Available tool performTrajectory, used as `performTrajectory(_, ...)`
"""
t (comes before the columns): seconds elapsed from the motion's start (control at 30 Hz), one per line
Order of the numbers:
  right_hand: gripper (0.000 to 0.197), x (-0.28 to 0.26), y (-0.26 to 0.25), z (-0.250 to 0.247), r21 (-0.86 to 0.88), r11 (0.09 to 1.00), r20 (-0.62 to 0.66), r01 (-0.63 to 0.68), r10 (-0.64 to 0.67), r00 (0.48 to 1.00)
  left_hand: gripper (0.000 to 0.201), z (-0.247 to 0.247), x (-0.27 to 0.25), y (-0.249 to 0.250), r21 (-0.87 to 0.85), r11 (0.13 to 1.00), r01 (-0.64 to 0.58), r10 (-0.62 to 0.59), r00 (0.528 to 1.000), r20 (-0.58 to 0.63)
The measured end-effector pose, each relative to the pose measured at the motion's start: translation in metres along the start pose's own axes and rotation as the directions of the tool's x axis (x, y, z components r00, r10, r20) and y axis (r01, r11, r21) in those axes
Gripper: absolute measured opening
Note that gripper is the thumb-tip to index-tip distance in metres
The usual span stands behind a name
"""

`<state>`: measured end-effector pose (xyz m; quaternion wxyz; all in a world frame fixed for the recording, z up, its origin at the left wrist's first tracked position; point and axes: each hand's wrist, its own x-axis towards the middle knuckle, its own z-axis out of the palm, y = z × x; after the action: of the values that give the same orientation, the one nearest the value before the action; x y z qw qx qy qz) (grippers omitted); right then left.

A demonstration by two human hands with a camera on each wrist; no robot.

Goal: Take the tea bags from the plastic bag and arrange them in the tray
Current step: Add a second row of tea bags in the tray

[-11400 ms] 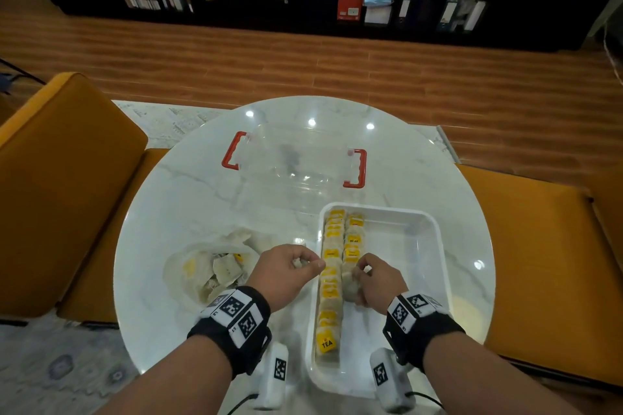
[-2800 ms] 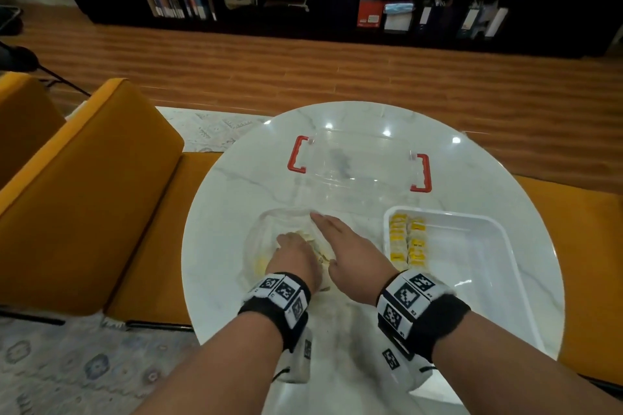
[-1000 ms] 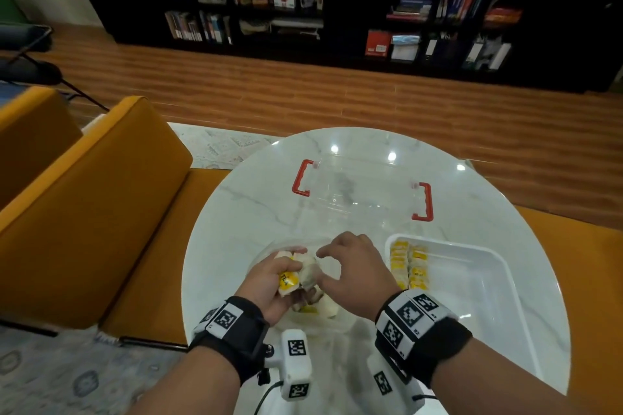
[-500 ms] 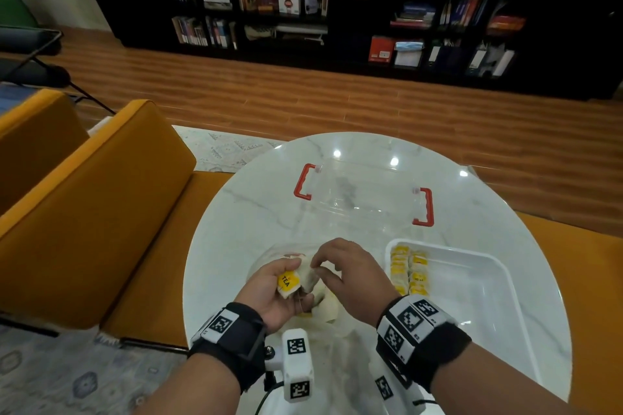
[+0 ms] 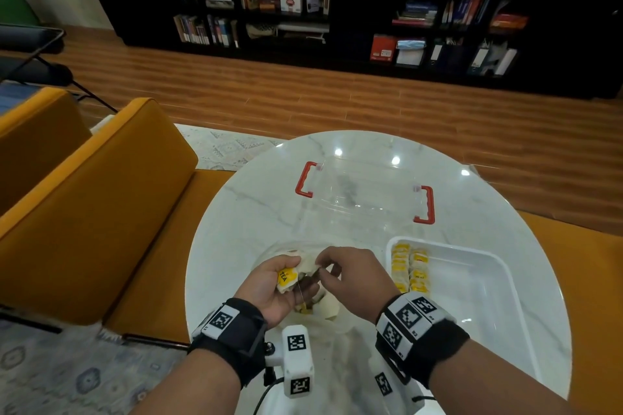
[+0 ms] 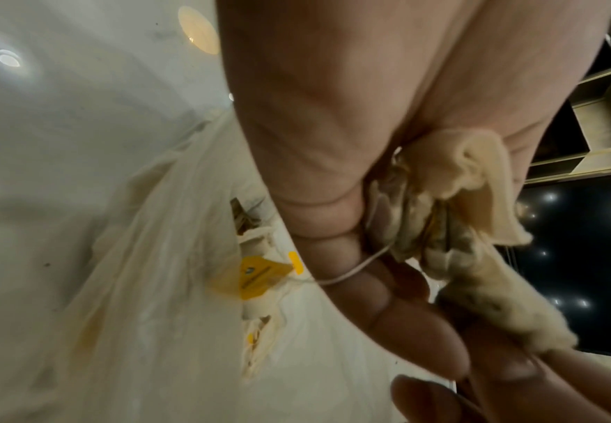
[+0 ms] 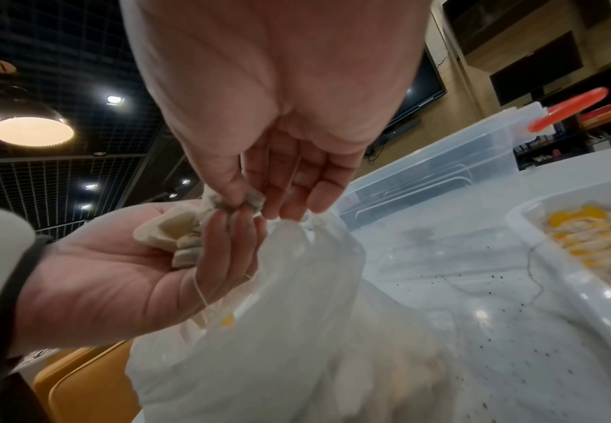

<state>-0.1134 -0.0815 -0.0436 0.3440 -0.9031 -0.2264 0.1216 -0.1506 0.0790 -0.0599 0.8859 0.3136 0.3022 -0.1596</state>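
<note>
My left hand is palm up over the plastic bag, fingers curled round a small bunch of tea bags; one yellow TEA tag shows. My right hand pinches one tea bag of that bunch between thumb and forefinger. A thread hangs from the bunch down into the bag. More tea bags and a yellow tag lie inside the plastic bag. The white tray sits to the right, with two rows of tea bags along its left side.
A clear plastic lid with red handles lies at the back of the round marble table. Orange chairs stand at the left and behind the table. Tea dust is scattered on the table by the tray.
My right hand's thumb and forefinger have closed onto a tea bag in my left palm. Both hands stay above the plastic bag; the head view has tilted up a little.
</note>
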Motion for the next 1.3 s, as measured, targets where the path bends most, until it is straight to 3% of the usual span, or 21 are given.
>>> performTrajectory(0.13,0.006,-0.001,-0.003,-0.001,0.087,0.995,-0.057,-0.046,0.052,0.997,0.03,0.001,-0.002,0.001,0.034,0.999,0.007,-0.007,1.0,0.004)
performTrajectory(0.23,0.007,0.001,-0.002,-0.005,0.282,0.943,-0.059,-0.176,0.2,0.978,0.014,0.0,-0.003,0.002,0.027,1.0,-0.007,0.008,1.0,-0.029)
performTrajectory(0.3,0.012,0.002,-0.002,-0.008,0.459,0.856,0.022,-0.237,0.256,0.966,0.01,-0.002,-0.004,0.004,0.0,1.0,-0.011,0.011,0.999,-0.044)
performTrajectory(0.4,0.007,0.005,-0.006,-0.012,0.719,0.639,0.139,-0.275,0.255,0.957,0.011,-0.005,-0.004,0.005,0.002,1.0,-0.016,0.016,0.998,-0.06)
performTrajectory(0.47,0.014,0.006,-0.008,-0.014,0.802,0.527,0.176,-0.283,0.245,0.954,0.013,-0.004,-0.004,0.004,0.041,0.998,-0.047,0.05,0.997,-0.053)
performTrajectory(0.53,0.004,0.006,-0.01,-0.015,0.843,0.459,0.188,-0.278,0.234,0.954,0.013,-0.001,-0.006,0.002,0.133,0.986,-0.103,0.107,0.994,-0.025)
performTrajectory(0.67,0.008,0.004,-0.009,-0.012,0.855,0.429,0.211,-0.293,0.228,0.951,0.025,0.006,-0.008,-0.003,0.277,0.94,-0.197,0.183,0.98,0.076)
performTrajectory(0.73,0.01,0.003,-0.007,-0.012,0.831,0.46,0.229,-0.314,0.232,0.945,0.033,0.009,-0.009,-0.001,0.365,0.894,-0.259,0.248,0.966,0.079)
performTrajectory(0.8,0.018,-0.001,-0.004,-0.013,0.736,0.597,0.199,-0.318,0.258,0.946,0.033,0.013,-0.012,0.007,0.566,0.763,-0.31,0.322,0.943,0.083)
performTrajectory(0.87,0.025,-0.003,-0.002,-0.017,0.591,0.768,0.078,-0.246,0.249,0.965,0.026,0.02,-0.018,0.017,0.833,0.433,-0.344,0.394,0.903,0.168)
performTrajectory(0.93,0.025,-0.005,-0.003,-0.021,0.458,0.879,-0.043,-0.131,0.169,0.985,0.023,0.03,-0.025,0.022,0.938,0.089,-0.336,0.44,0.858,0.266)
performTrajectory(0.97,0.021,-0.005,-0.004,-0.022,0.397,0.914,-0.08,-0.082,0.123,0.989,0.024,0.034,-0.027,0.024,0.945,-0.007,-0.328,0.443,0.846,0.297)
performTrajectory(1.03,0.013,-0.003,-0.005,-0.022,0.315,0.948,-0.109,-0.048,0.087,0.99,0.023,0.038,-0.027,0.025,0.942,-0.087,-0.323,0.437,0.838,0.328)
performTrajectory(1.1,0.011,-0.001,-0.002,-0.021,0.368,0.927,-0.1,-0.076,0.12,0.988,0.018,0.034,-0.027,0.027,0.944,-0.032,-0.327,0.439,0.844,0.307)
performTrajectory(1.2,0.006,-0.003,-0.001,-0.023,0.604,0.781,-0.026,-0.156,0.215,0.976,0.023,0.03,-0.029,0.025,0.937,0.127,-0.326,0.45,0.861,0.238)
performTrajectory(1.3,0.008,-0.006,-0.003,-0.025,0.69,0.698,0.017,-0.192,0.249,0.968,0.019,0.032,-0.03,0.022,0.931,0.154,-0.33,0.468,0.855,0.226)
